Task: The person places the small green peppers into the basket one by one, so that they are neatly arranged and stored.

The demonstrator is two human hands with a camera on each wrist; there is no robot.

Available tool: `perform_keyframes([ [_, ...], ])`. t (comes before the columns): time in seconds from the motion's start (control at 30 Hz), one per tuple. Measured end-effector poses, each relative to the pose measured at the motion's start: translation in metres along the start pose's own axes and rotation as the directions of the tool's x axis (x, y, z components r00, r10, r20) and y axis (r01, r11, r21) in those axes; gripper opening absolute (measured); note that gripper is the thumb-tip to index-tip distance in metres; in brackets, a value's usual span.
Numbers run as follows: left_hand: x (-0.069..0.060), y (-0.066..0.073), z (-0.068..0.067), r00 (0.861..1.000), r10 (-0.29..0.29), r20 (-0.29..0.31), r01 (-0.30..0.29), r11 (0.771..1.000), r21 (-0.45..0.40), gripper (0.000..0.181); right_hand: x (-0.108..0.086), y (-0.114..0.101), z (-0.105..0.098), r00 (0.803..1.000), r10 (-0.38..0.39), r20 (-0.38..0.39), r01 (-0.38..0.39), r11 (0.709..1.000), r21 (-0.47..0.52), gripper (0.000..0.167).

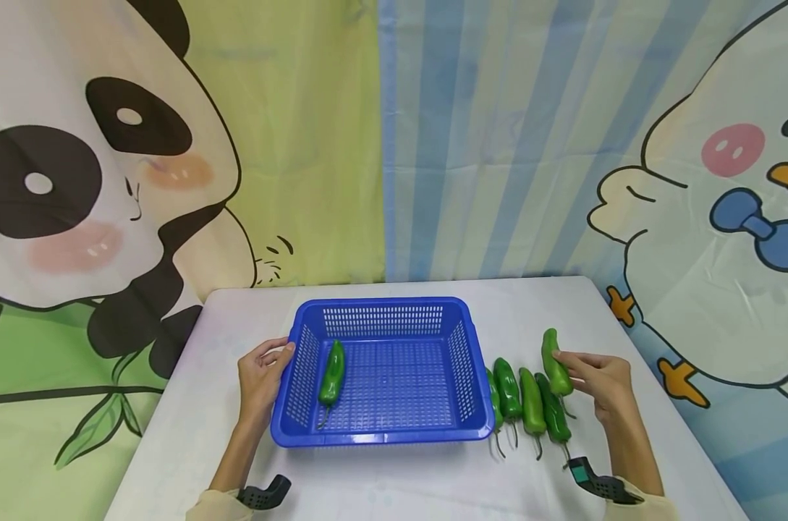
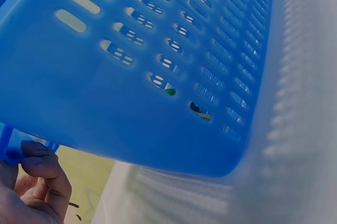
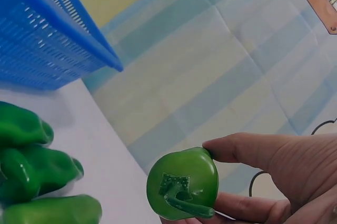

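Right grip [image 1: 598,378] pinched one pepper [image 1: 553,366] right of the basket [image 1: 380,438]; left grip [image 1: 262,373] clasped its rim; another pepper [image 1: 333,376] lay inside.

No text, label, brand, number or sign can be read in any view. The basket [image 1: 383,438] and the peppers [image 1: 507,391] carry no legible lettering. The teal patch [image 1: 579,473] on the right wrist strap [image 1: 611,489] is too small to tell whether it is marked. The dark strokes [image 1: 286,244] beside the panda [image 1: 116,206] form no readable letters or numbers.
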State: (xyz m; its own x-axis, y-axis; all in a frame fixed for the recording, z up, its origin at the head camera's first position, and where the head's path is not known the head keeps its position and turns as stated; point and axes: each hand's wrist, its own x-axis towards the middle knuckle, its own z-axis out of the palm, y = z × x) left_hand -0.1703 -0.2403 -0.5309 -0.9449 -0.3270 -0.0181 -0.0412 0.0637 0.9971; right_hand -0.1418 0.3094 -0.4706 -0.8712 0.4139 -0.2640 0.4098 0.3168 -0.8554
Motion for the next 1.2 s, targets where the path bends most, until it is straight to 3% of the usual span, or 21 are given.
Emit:
perform_keyframes([
  [0.6,-0.001,0.003,0.000,1.000,-0.010,-0.001,0.010,1.000,0.024,0.041,-0.005,-0.025,0.016,0.996,-0.066,0.068,0.061,0.996,0.064,0.070],
  [0.97,0.000,0.003,-0.001,1.000,-0.003,0.002,0.003,1.000,-0.002,0.039,-0.010,-0.042,0.025,0.993,-0.082,0.080,0.077,0.995,0.070,0.069],
  [1.2,-0.001,0.003,-0.001,1.000,-0.004,0.006,0.004,1.000,-0.007,0.039,-0.020,-0.047,0.033,0.994,-0.098,0.043,0.091,0.984,0.152,0.062],
])
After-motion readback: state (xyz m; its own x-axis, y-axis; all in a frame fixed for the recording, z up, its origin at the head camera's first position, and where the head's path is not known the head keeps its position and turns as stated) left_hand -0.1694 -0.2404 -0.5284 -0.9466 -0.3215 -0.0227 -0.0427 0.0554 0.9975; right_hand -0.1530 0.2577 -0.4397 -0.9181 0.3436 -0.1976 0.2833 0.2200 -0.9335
